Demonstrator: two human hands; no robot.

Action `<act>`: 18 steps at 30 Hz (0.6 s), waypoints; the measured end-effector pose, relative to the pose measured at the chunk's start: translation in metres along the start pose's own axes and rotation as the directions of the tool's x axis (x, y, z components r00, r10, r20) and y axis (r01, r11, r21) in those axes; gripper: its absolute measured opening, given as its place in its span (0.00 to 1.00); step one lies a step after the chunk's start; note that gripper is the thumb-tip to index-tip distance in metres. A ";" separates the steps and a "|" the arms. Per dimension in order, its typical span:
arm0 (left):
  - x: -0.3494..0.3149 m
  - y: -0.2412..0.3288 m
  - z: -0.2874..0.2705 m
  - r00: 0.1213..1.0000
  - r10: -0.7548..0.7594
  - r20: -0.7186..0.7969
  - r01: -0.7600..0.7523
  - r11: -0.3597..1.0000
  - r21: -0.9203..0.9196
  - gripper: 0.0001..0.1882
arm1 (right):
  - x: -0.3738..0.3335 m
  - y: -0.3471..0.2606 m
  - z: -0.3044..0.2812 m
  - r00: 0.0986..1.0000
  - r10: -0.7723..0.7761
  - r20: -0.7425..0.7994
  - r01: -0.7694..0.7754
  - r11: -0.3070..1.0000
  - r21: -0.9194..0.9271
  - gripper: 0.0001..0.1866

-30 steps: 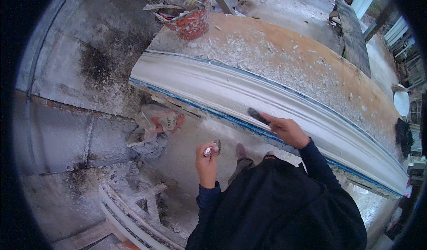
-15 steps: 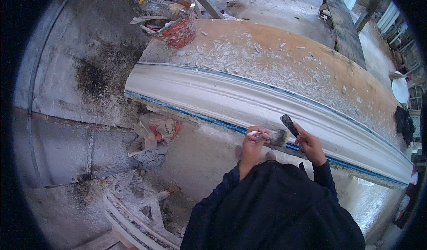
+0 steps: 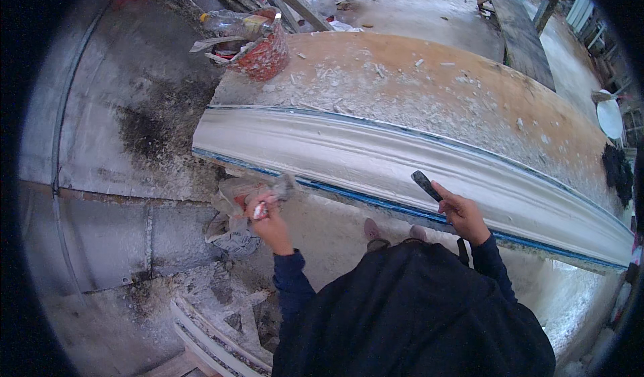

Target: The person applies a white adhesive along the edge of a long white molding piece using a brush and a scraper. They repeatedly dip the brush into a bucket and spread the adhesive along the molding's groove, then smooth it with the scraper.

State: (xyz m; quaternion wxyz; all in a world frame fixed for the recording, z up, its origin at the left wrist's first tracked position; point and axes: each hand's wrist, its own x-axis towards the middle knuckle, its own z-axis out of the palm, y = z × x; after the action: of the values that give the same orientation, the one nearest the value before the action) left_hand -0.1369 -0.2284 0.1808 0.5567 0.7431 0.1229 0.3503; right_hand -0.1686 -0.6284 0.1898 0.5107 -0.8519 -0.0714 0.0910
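My left hand (image 3: 270, 229) is closed round the red-and-white handle of a brush, out past the near edge of the bench to the left. The brush's bristles (image 3: 286, 186) are smeared by motion. A dark, flat tool with a rounded end (image 3: 425, 185) sticks up and left from my right hand (image 3: 467, 219), pinched between thumb and fingers; its other end is hidden. Under it lies a long white moulding (image 3: 335, 147) with lengthwise ridges and blue strips along both edges. My right hand is over its near edge, right of the middle.
White crumbs and chips litter the wooden tabletop (image 3: 376, 51) beyond the moulding. A splattered red bucket (image 3: 270, 58) holding a plastic bottle stands at its far left. A sack (image 3: 231, 233) lies below on the floor; curved white pieces (image 3: 208, 340) rest at lower left.
My left hand has swung left with the brush, from the moulding's near edge to above the sack. My right hand stays nearly in place, its tool tilted more to the left.
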 end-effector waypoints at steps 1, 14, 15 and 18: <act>-0.011 0.008 0.010 1.000 -0.016 0.018 0.017 1.000 -0.019 0.08 | 0.000 0.002 -0.001 1.000 -0.015 0.000 0.015 1.000 -0.017 0.39; -0.112 0.037 0.083 0.894 -0.088 0.440 0.162 0.978 -0.133 0.04 | -0.009 0.015 -0.034 0.996 0.068 -0.050 -0.065 0.997 0.044 0.37; -0.097 0.038 0.071 0.913 -0.069 0.402 0.083 0.996 -0.017 0.03 | -0.011 0.019 -0.037 0.996 0.076 -0.056 -0.073 0.996 0.053 0.37; -0.057 0.001 0.028 0.965 0.231 0.125 -0.249 0.955 0.162 0.06 | -0.017 0.021 -0.043 0.996 0.078 -0.052 -0.074 0.994 0.076 0.37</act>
State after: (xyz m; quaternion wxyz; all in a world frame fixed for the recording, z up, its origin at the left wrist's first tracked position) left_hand -0.1600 -0.2823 0.1561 0.4475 0.8163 0.0331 0.3638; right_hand -0.1747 -0.6786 0.1926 0.5397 -0.8368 -0.0217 0.0896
